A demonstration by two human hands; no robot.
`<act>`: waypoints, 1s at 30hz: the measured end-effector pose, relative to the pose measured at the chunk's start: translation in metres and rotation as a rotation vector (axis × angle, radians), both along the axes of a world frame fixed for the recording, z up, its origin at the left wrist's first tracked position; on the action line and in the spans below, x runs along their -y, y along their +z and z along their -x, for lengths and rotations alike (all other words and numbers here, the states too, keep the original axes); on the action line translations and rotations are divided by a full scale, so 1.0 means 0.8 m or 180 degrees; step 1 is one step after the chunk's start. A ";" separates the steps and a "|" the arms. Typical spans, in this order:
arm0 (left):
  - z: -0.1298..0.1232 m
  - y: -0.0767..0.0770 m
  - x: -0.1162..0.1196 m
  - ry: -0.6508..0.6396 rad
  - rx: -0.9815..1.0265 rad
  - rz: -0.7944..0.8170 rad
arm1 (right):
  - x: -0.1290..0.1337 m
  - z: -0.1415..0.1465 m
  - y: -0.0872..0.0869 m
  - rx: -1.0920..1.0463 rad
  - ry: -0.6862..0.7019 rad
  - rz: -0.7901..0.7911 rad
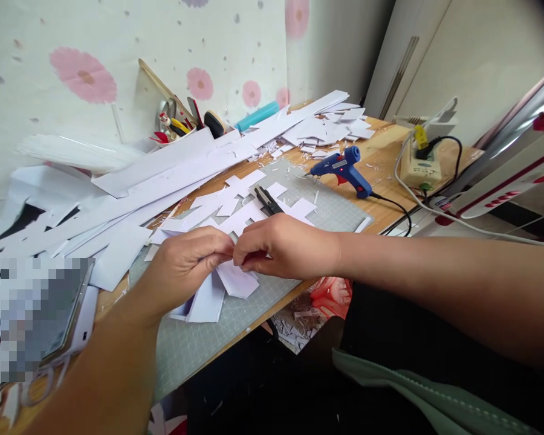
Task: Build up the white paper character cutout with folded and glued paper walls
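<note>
Paper (238, 281), white and folded, sits above the cutting mat (174, 353) near the middle of the counter's (385, 139) front edge, with both of the person's hands at its top. On the left hand (193, 257) the grip is together, thumb and forefinger pressed flat and clamped on a thin edge of the piece. The right hand (290, 248) meets it just beside, its fingers curled, its grip closed on the same piece; the fingers cover the exact spot they hold. From where I stand, a black cutter (267, 199) lies just beyond the right knuckles, on top of flat white cutouts (229, 199) spread over the mat. A blue glue gun (338, 168) rests on its side toward the counter's right edge, nozzle turned to the cutouts, its black cord trailing over that edge. Near the far right corner stands a power strip (421, 166) with plugs in it, and short of it a heap of paper scraps (321, 132). Long white strips (185, 175) run along the back edge, below the flowered wall (154, 30), with a teal roll (258, 116) behind them. By the left end, a phone (68, 320) leans, its screen blurred out. Below the front edge, a red bag (330, 293) shows.
</note>
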State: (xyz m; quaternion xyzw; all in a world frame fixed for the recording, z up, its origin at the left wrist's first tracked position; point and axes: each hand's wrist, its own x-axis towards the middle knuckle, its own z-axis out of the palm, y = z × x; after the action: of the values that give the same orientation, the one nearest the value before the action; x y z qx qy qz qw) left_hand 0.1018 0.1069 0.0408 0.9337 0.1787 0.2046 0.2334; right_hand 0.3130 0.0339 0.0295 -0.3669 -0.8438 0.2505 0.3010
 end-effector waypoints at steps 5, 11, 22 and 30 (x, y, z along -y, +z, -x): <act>-0.001 0.001 0.001 0.0057 -0.0124 0.0109 | -0.002 0.001 -0.004 0.0098 0.0068 -0.0069; -0.005 0.008 0.004 -0.0103 -0.0235 0.0057 | -0.002 0.003 -0.004 0.0262 0.0106 -0.0083; -0.002 0.004 -0.001 -0.0226 -0.0257 -0.0030 | -0.005 0.005 -0.007 0.0350 0.0131 -0.0124; 0.000 0.001 -0.003 -0.0155 -0.0361 0.0082 | -0.006 0.004 -0.008 0.0275 0.0164 -0.0032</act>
State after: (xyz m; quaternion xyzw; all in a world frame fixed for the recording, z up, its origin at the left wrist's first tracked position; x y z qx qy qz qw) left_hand 0.1022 0.1089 0.0418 0.9447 0.1714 0.1434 0.2399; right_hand 0.3100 0.0384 0.0230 -0.3540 -0.8664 0.2378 0.2596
